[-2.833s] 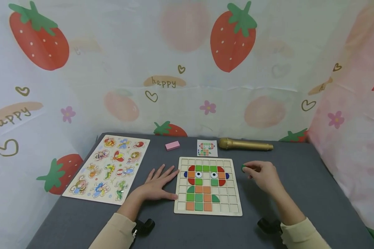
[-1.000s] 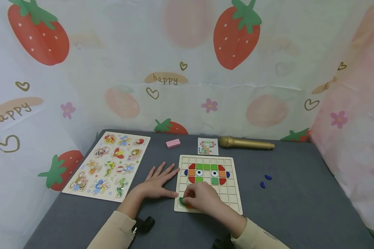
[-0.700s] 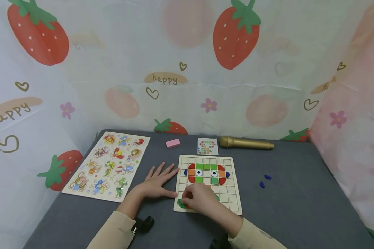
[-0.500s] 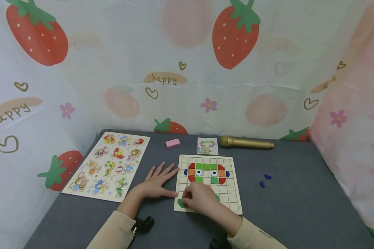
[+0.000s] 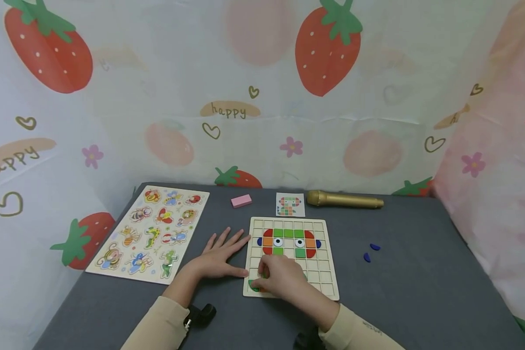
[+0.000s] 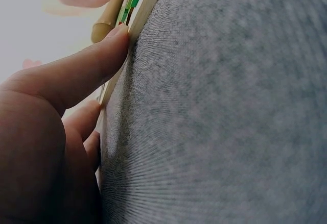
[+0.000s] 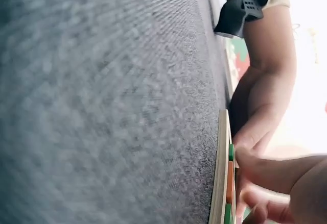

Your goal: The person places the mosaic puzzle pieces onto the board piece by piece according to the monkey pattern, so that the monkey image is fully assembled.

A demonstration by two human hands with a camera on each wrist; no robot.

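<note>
A wooden grid board point(image 5: 328, 265) lies on the dark table, bearing red, green, orange and blue tiles and two eye tiles. My left hand point(image 5: 218, 261) rests flat left of it, fingers spread; in the left wrist view the thumb point(image 6: 84, 73) touches the board's edge. Over the lower part of the board is my right hand point(image 5: 284, 275). Its thumb presses a green rounded tile point(image 5: 253, 287) in the bottom-left corner, while the index finger stands apart from the thumb. In the right wrist view that green tile point(image 7: 231, 152) sits under the thumb tip. The right hand hides several lower tiles.
Two small blue tiles point(image 5: 367, 257) lie right of the board. Behind it are a pattern card point(image 5: 290, 204), a gold microphone point(image 5: 345, 200) and a pink block point(image 5: 241, 201). An insect picture board point(image 5: 153, 238) lies at the left.
My right hand has carried the green tile from beside the board's right edge to the bottom-left corner. Its index finger has just lifted away from the thumb. The left hand stays put.
</note>
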